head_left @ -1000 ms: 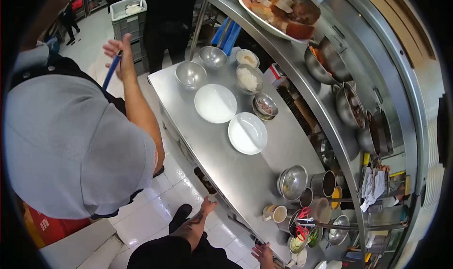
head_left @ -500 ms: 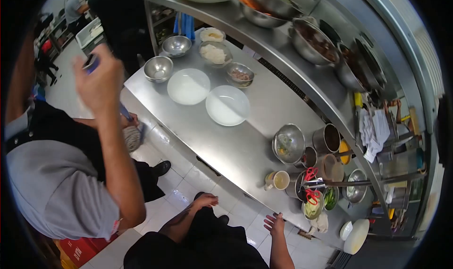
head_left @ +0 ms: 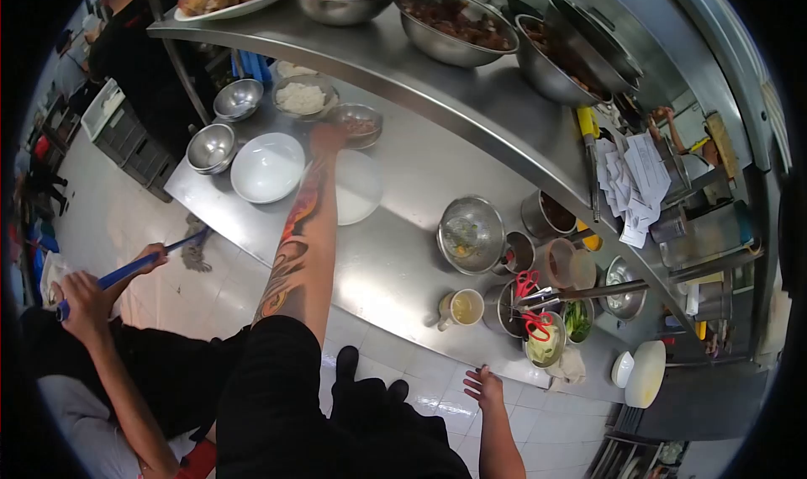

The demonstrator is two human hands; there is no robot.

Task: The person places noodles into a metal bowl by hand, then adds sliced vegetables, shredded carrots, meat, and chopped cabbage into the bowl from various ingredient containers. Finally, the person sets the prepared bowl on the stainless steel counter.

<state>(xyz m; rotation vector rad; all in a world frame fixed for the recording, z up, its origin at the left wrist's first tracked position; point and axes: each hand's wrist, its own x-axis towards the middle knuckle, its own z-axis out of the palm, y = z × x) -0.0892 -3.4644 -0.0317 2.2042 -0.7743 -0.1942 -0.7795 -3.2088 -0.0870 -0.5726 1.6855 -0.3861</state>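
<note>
My left arm stretches over the steel table. My left hand (head_left: 328, 138) is at the near edge of a small metal bowl (head_left: 370, 136) of pinkish chopped food; its fingers are smeared and I cannot tell whether they touch anything. One white bowl (head_left: 357, 189) lies just right of my forearm, partly covered by it, and another white bowl (head_left: 267, 168) is to its left. Behind them a bowl of white shredded food (head_left: 301, 99) stands beside the small metal bowl. My right hand (head_left: 485, 386) hangs before the table's front edge, fingers apart, holding nothing.
On the right stand a mixing bowl (head_left: 471, 235), a mug (head_left: 462, 308) and red-handled scissors (head_left: 531, 319) over containers. An overhead shelf (head_left: 361, 54) carries several bowls of food. At my left, a co-worker's hands (head_left: 84, 298) grip a blue pole (head_left: 126, 269) with a mop head.
My left hand has gone from beside my body out over the table to the small metal bowl. The view has shifted, and the co-worker's raised hand is now lower, on the pole.
</note>
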